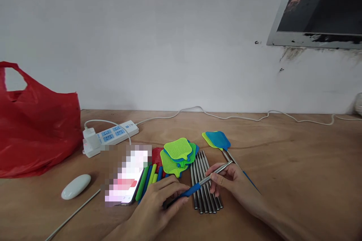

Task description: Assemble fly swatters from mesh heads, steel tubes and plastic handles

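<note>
My left hand point(158, 203) grips the blue handle point(188, 192) of a fly-swatter rod. My right hand point(229, 182) pinches the steel rod point(217, 171) that runs out of that handle; both hands are closed. Beneath them lies a row of several bare steel rods point(205, 192). Loose green, blue and red swatter heads point(177, 154) are heaped just beyond, with coloured handles point(147, 180) to their left. Two assembled swatters point(217, 140) lie to the right.
A phone point(127, 179) lies left of the handles, beside a white oval object point(75, 186) and a thin rod point(73, 214). A white power strip point(113, 135) and cable sit at the back. A red plastic bag point(34, 128) stands far left. The wooden table point(296, 165) meets a white wall.
</note>
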Available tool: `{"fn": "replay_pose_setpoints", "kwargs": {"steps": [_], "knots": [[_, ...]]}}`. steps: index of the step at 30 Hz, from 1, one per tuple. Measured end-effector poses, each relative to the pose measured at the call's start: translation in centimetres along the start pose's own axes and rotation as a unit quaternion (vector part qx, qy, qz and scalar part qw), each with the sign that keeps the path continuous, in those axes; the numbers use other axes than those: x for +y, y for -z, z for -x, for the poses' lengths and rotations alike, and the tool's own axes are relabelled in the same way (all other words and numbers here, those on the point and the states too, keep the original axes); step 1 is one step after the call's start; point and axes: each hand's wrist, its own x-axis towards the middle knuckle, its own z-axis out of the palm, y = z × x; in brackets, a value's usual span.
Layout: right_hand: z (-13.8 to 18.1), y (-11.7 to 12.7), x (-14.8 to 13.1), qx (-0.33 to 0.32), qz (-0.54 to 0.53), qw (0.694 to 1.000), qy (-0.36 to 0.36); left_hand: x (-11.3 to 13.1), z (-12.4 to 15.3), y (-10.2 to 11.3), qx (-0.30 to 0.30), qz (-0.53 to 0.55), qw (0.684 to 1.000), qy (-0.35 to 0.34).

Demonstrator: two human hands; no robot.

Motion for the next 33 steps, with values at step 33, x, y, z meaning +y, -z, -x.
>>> {"fn": "replay_pose_setpoints", "kwargs": {"steps": [33], "knots": [[0.4,-0.5,-0.9,0.13,-0.102,0.986,-0.036,-1.7,-1.6,1.2,-0.018,-0.368,0.929,0.034]]}}
